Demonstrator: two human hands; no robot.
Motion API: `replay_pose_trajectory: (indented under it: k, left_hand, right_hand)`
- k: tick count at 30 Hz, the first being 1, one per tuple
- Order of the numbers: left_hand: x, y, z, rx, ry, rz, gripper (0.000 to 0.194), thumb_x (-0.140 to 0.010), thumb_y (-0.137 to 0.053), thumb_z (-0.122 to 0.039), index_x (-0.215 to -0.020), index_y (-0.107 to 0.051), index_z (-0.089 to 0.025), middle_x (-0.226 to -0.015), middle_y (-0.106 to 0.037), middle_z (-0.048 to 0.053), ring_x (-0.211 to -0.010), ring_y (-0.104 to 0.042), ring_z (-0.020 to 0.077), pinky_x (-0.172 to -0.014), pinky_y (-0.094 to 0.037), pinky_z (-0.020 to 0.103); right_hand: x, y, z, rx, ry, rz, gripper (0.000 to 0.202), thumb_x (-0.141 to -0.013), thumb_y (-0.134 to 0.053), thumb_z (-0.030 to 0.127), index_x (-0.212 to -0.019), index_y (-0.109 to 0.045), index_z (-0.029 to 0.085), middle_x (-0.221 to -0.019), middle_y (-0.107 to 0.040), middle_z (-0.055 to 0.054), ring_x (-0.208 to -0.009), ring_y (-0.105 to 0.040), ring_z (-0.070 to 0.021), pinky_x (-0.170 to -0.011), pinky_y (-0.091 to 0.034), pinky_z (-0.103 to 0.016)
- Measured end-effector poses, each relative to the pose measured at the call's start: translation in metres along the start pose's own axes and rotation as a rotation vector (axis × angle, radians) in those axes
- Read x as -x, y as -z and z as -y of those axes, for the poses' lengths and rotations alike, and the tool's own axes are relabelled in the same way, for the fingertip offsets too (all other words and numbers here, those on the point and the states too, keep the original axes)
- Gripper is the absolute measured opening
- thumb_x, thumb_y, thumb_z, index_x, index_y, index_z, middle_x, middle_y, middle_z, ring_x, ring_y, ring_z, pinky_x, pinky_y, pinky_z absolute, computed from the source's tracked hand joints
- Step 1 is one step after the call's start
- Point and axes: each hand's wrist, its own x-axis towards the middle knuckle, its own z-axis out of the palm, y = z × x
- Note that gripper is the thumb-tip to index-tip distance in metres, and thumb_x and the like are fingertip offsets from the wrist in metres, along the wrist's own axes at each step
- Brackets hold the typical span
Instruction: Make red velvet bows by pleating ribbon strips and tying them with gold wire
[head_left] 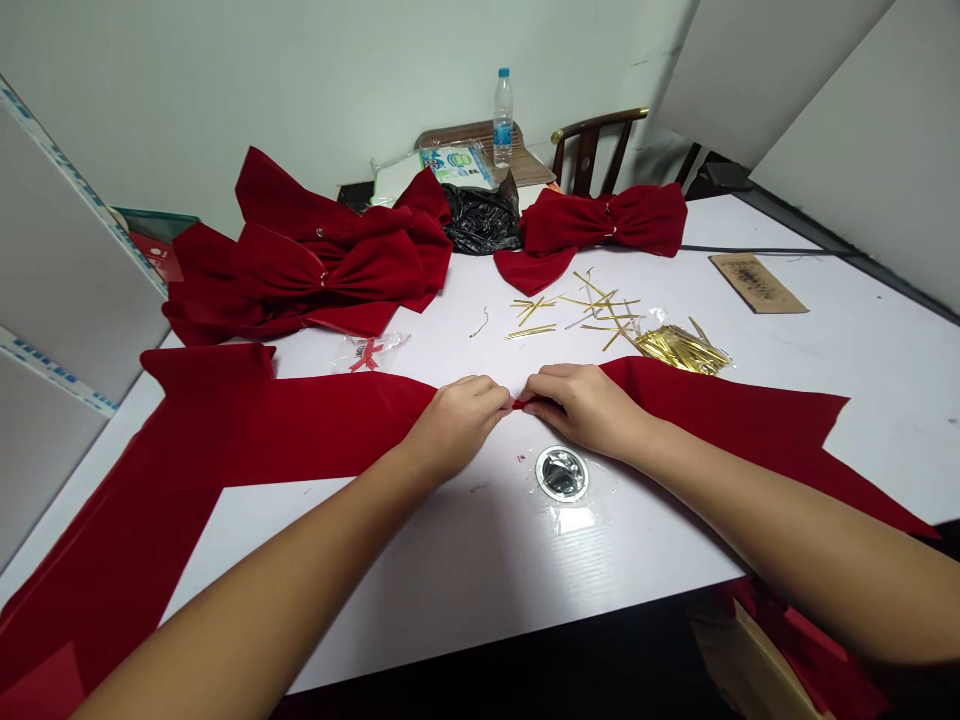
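A long red velvet ribbon (315,425) lies across the white table, its middle gathered into a narrow bunch. My left hand (463,415) pinches the gathered part from the left. Close beside it, my right hand (574,400) grips the same bunch, fingers curled. From there the ribbon spreads wide on both sides and hangs past the table's edge at the left. Loose gold twist ties (531,331) are scattered beyond my hands, and a plastic packet of gold twist ties (679,348) lies behind my right hand.
Finished red bows (337,265) are piled at the back left, with more red bows (607,225) at the back right. A round metal-rimmed disc (562,473) sits near my right wrist. A black plastic bag (484,215), water bottle (503,120) and cardboard piece (757,283) are farther off.
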Motion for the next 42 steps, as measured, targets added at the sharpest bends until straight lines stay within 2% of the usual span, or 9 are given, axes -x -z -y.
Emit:
replay_pose_trajectory:
  k: [3, 7, 17, 21, 24, 29, 34, 38, 42]
  left_hand:
    - [0.001, -0.001, -0.003, -0.092, -0.039, 0.025, 0.023, -0.103, -0.046, -0.017, -0.09, -0.065, -0.017, -0.085, -0.067, 0.005, -0.08, -0.059, 0.018, -0.074, -0.049, 0.03]
    - [0.004, 0.001, -0.013, -0.217, -0.125, 0.028, 0.027, -0.1, -0.041, -0.008, -0.091, -0.065, -0.017, -0.084, -0.066, 0.006, -0.077, -0.055, 0.0193, -0.072, -0.048, 0.031]
    - [0.002, 0.011, -0.031, -0.373, -0.264, -0.128, 0.025, -0.1, -0.043, -0.007, -0.09, -0.065, -0.014, -0.087, -0.069, 0.009, -0.075, -0.056, 0.0201, -0.07, -0.05, 0.033]
    - [-0.003, 0.017, -0.037, -0.137, -0.102, -0.08, 0.017, -0.102, -0.051, -0.018, -0.088, -0.061, -0.017, -0.082, -0.067, 0.005, -0.075, -0.059, 0.0189, -0.07, -0.051, 0.032]
    - [-0.015, 0.043, -0.039, 0.051, 0.107, -0.099, 0.011, -0.098, -0.062, -0.029, -0.096, -0.06, -0.019, -0.089, -0.071, 0.003, -0.082, -0.065, 0.0185, -0.075, -0.052, 0.03]
    - [-0.075, 0.076, -0.01, -0.088, 0.212, 0.047, 0.015, -0.095, -0.055, -0.021, -0.098, -0.07, -0.02, -0.096, -0.076, 0.004, -0.084, -0.068, 0.0214, -0.081, -0.051, 0.034]
    - [-0.133, 0.04, 0.033, -0.078, 0.399, 0.365, 0.024, -0.08, -0.064, -0.012, -0.098, -0.077, -0.019, -0.1, -0.078, 0.006, -0.088, -0.068, 0.0203, -0.082, -0.05, 0.029]
    - [-0.138, 0.016, 0.04, -0.108, 0.516, 0.379, 0.012, -0.074, -0.077, -0.023, -0.086, -0.076, -0.022, -0.087, -0.076, 0.004, -0.076, -0.065, 0.0191, -0.072, -0.049, 0.028]
    - [-0.13, 0.012, 0.036, -0.184, 0.57, 0.347, 0.011, -0.073, -0.081, -0.027, -0.08, -0.074, -0.022, -0.087, -0.074, 0.006, -0.08, -0.064, 0.0227, -0.076, -0.049, 0.033]
  right_hand:
    - [0.0, -0.002, 0.006, 0.113, -0.016, 0.02, 0.016, -0.097, -0.058, 0.014, -0.103, -0.072, 0.016, -0.093, -0.069, -0.007, -0.083, -0.061, -0.0168, -0.071, -0.039, -0.027]
    - [0.001, -0.001, 0.012, 0.3, 0.009, 0.017, 0.017, -0.095, -0.056, 0.014, -0.085, -0.07, 0.015, -0.084, -0.062, -0.006, -0.073, -0.051, -0.0154, -0.065, -0.031, -0.029]
    - [0.009, 0.008, 0.01, 0.294, 0.231, -0.224, 0.021, -0.098, -0.053, 0.018, -0.087, -0.07, 0.013, -0.079, -0.058, -0.005, -0.071, -0.047, -0.0146, -0.064, -0.031, -0.03]
    - [0.008, 0.006, 0.005, 0.317, 0.237, -0.239, 0.023, -0.1, -0.053, 0.02, -0.082, -0.067, 0.015, -0.078, -0.058, -0.004, -0.072, -0.045, -0.0151, -0.065, -0.03, -0.031]
    - [0.009, 0.009, 0.005, 0.368, 0.254, -0.272, 0.024, -0.101, -0.051, 0.019, -0.084, -0.068, 0.016, -0.079, -0.059, -0.005, -0.073, -0.043, -0.0162, -0.065, -0.03, -0.031]
    - [0.011, 0.014, 0.011, 0.447, 0.346, -0.361, 0.027, -0.1, -0.048, 0.009, -0.082, -0.068, 0.016, -0.077, -0.058, -0.005, -0.074, -0.041, -0.0172, -0.065, -0.03, -0.032]
    - [0.013, 0.016, 0.01, 0.436, 0.378, -0.36, 0.027, -0.099, -0.047, 0.008, -0.083, -0.067, 0.016, -0.077, -0.058, -0.006, -0.075, -0.041, -0.0175, -0.065, -0.029, -0.032]
    - [0.011, 0.016, 0.006, 0.447, 0.356, -0.392, 0.024, -0.097, -0.051, 0.007, -0.082, -0.067, 0.015, -0.078, -0.059, -0.006, -0.075, -0.04, -0.0177, -0.065, -0.029, -0.033]
    - [0.009, 0.014, 0.003, 0.456, 0.345, -0.373, 0.024, -0.096, -0.051, 0.007, -0.08, -0.066, 0.015, -0.077, -0.057, -0.005, -0.074, -0.039, -0.0175, -0.065, -0.028, -0.033]
